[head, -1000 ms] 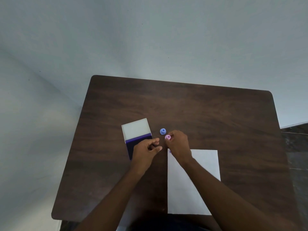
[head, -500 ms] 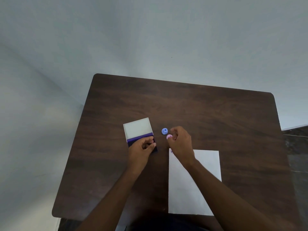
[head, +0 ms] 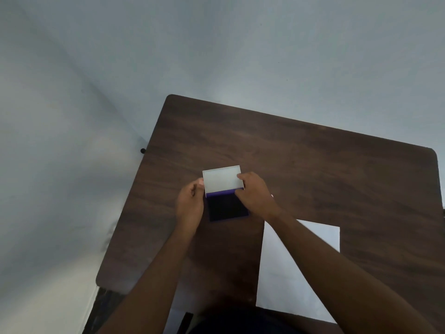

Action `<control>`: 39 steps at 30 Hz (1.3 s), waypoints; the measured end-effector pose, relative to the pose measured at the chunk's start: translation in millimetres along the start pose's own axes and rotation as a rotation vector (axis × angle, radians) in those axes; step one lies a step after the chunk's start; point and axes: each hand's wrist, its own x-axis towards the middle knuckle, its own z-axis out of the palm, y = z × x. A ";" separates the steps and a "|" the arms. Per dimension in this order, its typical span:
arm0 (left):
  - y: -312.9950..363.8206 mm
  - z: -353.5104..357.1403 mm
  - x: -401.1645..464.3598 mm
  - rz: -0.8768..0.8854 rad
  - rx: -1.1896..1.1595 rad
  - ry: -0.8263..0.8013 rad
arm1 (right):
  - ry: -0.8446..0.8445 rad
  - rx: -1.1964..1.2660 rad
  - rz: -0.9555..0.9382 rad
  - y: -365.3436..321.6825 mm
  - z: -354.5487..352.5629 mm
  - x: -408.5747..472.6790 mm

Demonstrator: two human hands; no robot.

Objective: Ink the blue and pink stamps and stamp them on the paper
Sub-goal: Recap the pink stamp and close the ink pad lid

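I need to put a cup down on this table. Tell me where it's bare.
Bare wood: the whole far strip of the table beyond the ink pad, the right side past the paper, and the left edge beside the left hand. Crowded: around the pad, which both hands flank, the right hand at its lid.

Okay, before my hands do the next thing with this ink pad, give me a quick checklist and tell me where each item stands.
1. Ink pad open, dark pad exposed: ok.
2. Lid gripped on both sides, left hand and right hand on its edges: ok.
3. Paper flat on the table, in reach: ok.
4. Blue and pink stamps in sight: not ok, hidden or out of view.
5. A hand free to take a stamp: not ok.
6. Prints on the paper: cannot tell.
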 end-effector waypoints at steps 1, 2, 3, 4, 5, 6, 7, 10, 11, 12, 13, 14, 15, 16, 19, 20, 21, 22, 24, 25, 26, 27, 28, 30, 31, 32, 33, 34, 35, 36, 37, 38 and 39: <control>3.3 -1.4 1.8 -0.017 -0.026 0.010 | 0.002 0.002 0.005 -2.8 1.7 2.0; 7.4 -2.3 2.5 -0.031 -0.044 0.012 | 0.016 0.013 0.021 -5.2 2.5 3.4; 10.1 -3.7 3.5 -0.044 -0.057 0.008 | 0.042 0.027 0.040 -7.5 3.2 5.4; 11.7 -4.7 4.4 -0.052 -0.076 0.001 | 0.074 0.039 0.056 -9.5 3.4 7.4; 12.2 -5.1 5.3 -0.062 -0.098 -0.004 | 0.101 0.044 0.062 -11.4 3.0 9.1; 12.4 -5.2 6.4 -0.074 -0.122 -0.005 | 0.111 0.045 0.062 -13.1 2.2 10.4; 12.3 -5.1 7.8 -0.087 -0.141 -0.001 | 0.108 0.052 0.059 -13.7 1.0 11.4; 10.0 -4.3 10.8 -0.116 -0.172 -0.002 | 0.062 0.104 0.065 -12.3 -0.9 12.0; 9.3 -3.6 12.1 -0.123 -0.177 -0.007 | 0.051 0.120 0.070 -11.1 -1.4 12.9; 8.9 -3.2 12.9 -0.128 -0.186 -0.010 | 0.046 0.139 0.077 -10.2 -1.4 13.7; 8.1 -3.0 14.2 -0.132 -0.200 -0.013 | 0.049 0.162 0.087 -9.9 -1.0 14.7; 7.9 -3.1 14.7 -0.134 -0.211 -0.023 | 0.056 0.187 0.101 -10.0 -0.7 15.2; 8.8 -3.2 14.8 -0.133 -0.217 -0.041 | 0.062 0.207 0.113 -10.5 -0.5 15.7; 11.1 -3.9 14.0 -0.131 -0.223 -0.062 | 0.065 0.219 0.122 -11.0 -0.3 16.3; 14.7 -6.0 12.2 -0.132 -0.240 -0.092 | 0.074 0.227 0.136 -10.9 -0.2 17.1; 14.3 -6.8 12.1 -0.130 -0.245 -0.088 | 0.082 0.230 0.135 -10.8 -0.5 17.1; 13.1 -7.2 12.1 -0.127 -0.252 -0.084 | 0.092 0.237 0.136 -10.5 -1.3 17.2; 12.1 -7.7 11.6 -0.121 -0.255 -0.082 | 0.103 0.250 0.141 -9.9 -2.3 17.2; 11.0 -9.4 10.0 -0.105 -0.250 -0.084 | 0.121 0.287 0.159 -9.3 -4.7 16.8; 11.0 -10.6 8.9 -0.098 -0.253 -0.083 | 0.130 0.296 0.166 -9.4 -5.8 16.0; 11.1 -12.0 8.3 -0.092 -0.257 -0.078 | 0.139 0.296 0.173 -9.8 -6.9 15.1; 11.1 -13.4 8.3 -0.086 -0.257 -0.076 | 0.149 0.292 0.178 -10.1 -7.8 15.0; 11.1 -14.8 7.4 -0.078 -0.258 -0.075 | 0.162 0.289 0.178 -10.5 -8.7 14.0; 10.2 -17.5 3.9 -0.057 -0.273 -0.071 | 0.185 0.286 0.165 -10.6 -9.8 10.1; 9.9 -18.9 2.0 -0.046 -0.281 -0.064 | 0.190 0.287 0.160 -10.5 -10.7 7.8; 9.7 -19.9 0.4 -0.037 -0.284 -0.057 | 0.191 0.290 0.160 -10.5 -11.5 5.5; 9.5 -20.9 -1.7 -0.032 -0.281 -0.054 | 0.188 0.292 0.162 -10.7 -12.4 2.5; 8.8 -21.9 -4.1 -0.030 -0.278 -0.052 | 0.183 0.289 0.162 -11.1 -13.0 -0.9; 8.0 -22.8 -6.3 -0.030 -0.277 -0.048 | 0.185 0.283 0.161 -11.8 -13.7 -4.1; 6.7 -23.8 -8.2 -0.031 -0.271 -0.042 | 0.195 0.277 0.162 -12.3 -14.6 -7.0; 4.8 -24.6 -9.7 -0.032 -0.260 -0.036 | 0.208 0.273 0.167 -12.5 -14.6 -9.4; 2.9 -25.7 -11.6 -0.031 -0.248 -0.031 | 0.221 0.272 0.176 -12.8 -14.5 -12.2; 1.0 -26.9 -13.5 -0.029 -0.241 -0.031 | 0.233 0.272 0.182 -12.8 -14.3 -15.3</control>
